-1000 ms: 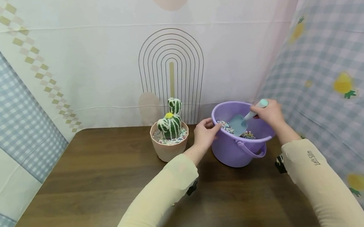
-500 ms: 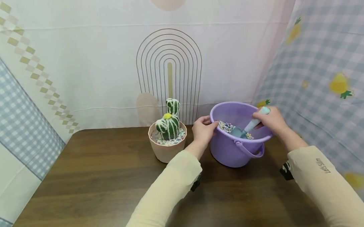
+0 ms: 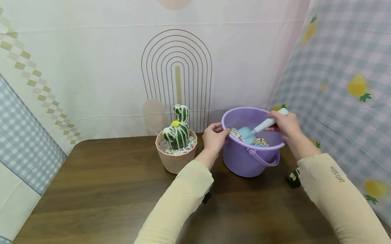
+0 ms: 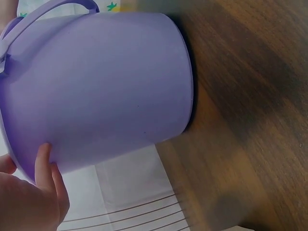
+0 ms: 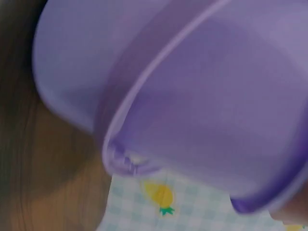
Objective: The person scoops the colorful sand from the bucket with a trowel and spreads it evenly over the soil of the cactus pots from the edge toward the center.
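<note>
In the head view a purple bucket [image 3: 242,159] stands upright with small multicoloured pebbles [image 3: 260,142] inside. My left hand [image 3: 213,140] pinches its left rim, thumb at the inner side and fingers against the outer wall; the left wrist view shows those fingers [image 4: 44,171] on the wall. My right hand [image 3: 287,126] grips the pale handle of a light blue toy shovel [image 3: 245,134] above the bucket's right side. The shovel's blade lies tilted over the pebbles near the left inner wall. Only a sliver of the right hand [image 5: 293,207] shows in the blurred right wrist view.
Left of the bucket stands a pinkish pot [image 3: 174,161] with a knitted green cactus [image 3: 178,135] and pebbles. The bucket's handle [image 3: 262,160] hangs down at its front. Cloth hangings [image 3: 97,68] border the brown wooden table [image 3: 115,194] at the back and sides.
The shovel's blade dipped into the pebbles half a second ago and now shows higher, its handle leaning flatter. My left hand stays on the rim. The head view has shifted slightly right.
</note>
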`<state>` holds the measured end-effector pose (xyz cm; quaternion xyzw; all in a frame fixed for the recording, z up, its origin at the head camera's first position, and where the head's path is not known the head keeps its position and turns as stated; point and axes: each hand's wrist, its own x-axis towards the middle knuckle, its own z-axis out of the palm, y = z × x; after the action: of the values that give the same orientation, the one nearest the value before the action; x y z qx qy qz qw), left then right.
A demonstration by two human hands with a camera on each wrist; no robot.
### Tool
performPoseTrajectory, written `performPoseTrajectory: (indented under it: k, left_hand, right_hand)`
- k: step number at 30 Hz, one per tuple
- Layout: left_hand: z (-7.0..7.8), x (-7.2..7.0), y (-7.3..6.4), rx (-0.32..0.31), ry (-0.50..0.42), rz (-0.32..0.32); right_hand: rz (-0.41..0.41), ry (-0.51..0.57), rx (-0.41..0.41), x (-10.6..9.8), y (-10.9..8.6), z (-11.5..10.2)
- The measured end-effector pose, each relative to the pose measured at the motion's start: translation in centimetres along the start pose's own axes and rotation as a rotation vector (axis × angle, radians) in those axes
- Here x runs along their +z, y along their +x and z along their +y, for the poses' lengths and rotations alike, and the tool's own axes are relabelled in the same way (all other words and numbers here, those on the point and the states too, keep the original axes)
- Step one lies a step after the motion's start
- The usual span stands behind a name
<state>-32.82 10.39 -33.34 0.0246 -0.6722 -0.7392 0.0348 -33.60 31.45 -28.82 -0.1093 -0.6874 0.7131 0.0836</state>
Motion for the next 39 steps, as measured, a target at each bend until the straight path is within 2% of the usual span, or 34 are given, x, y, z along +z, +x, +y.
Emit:
performPoseTrajectory:
  k: [5,9,25,33,39]
  left_hand:
    - [-0.1,0.0,0.0,-0.013,-0.006,-0.003]
    - [0.0,0.1,0.0,-0.016,-0.003,0.002]
    - [0.1,0.0,0.1,-0.004,-0.023,0.013]
    - [0.2,0.0,-0.2,-0.009,-0.030,0.012]
    - [-0.4,-0.2,-0.4,-0.037,-0.063,0.007]
  right_hand:
    - [0.076,0.089,0.053,0.8,0.3,0.0]
    - [0.121,0.142,0.050,0.8,0.3,-0.1]
    - [0.124,0.313,0.043,0.3,-0.1,-0.9]
    - [0.151,0.362,0.074,-1.3,0.0,-1.5]
    - [0.164,0.408,0.108,-2.1,-0.1,-1.5]
